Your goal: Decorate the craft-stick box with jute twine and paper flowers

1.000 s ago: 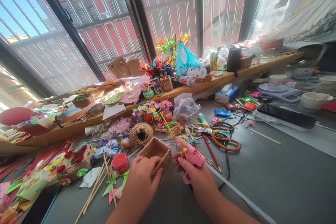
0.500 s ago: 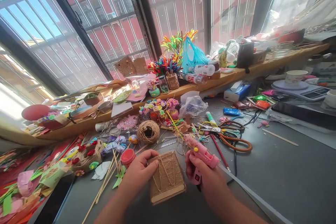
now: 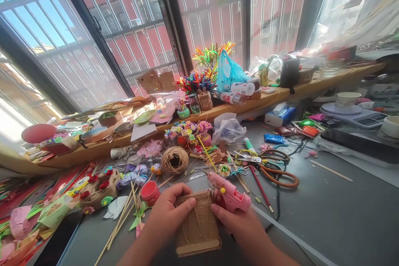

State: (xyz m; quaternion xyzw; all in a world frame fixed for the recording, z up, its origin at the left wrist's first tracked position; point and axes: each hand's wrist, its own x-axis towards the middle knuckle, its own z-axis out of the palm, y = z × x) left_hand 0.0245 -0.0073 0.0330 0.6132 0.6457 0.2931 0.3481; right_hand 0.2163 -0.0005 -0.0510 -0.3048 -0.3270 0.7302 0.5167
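Note:
A small cardboard box [image 3: 197, 226] wrapped with jute twine lies in front of me, its twine-covered side up. My left hand [image 3: 166, 216] grips the box's left edge, thumb pressed on the twine near the top. My right hand [image 3: 238, 222] is closed round a pink glue gun [image 3: 229, 193], whose nozzle points up and left, just right of the box's top corner. A ball of jute twine [image 3: 174, 160] sits behind the box on the grey table [image 3: 327, 216].
A red lid [image 3: 150, 191], wooden sticks [image 3: 123, 220] and paper flowers lie to the left. Orange-handled scissors [image 3: 274, 170], a red pencil and cables lie to the right. A wooden shelf [image 3: 218, 110] behind is crowded with pipe cleaners, bottles and bags. Bowls and a scale stand far right.
The box was turned from open side up to twine side up and drawn closer to me. The glue gun came down and left, close beside the box.

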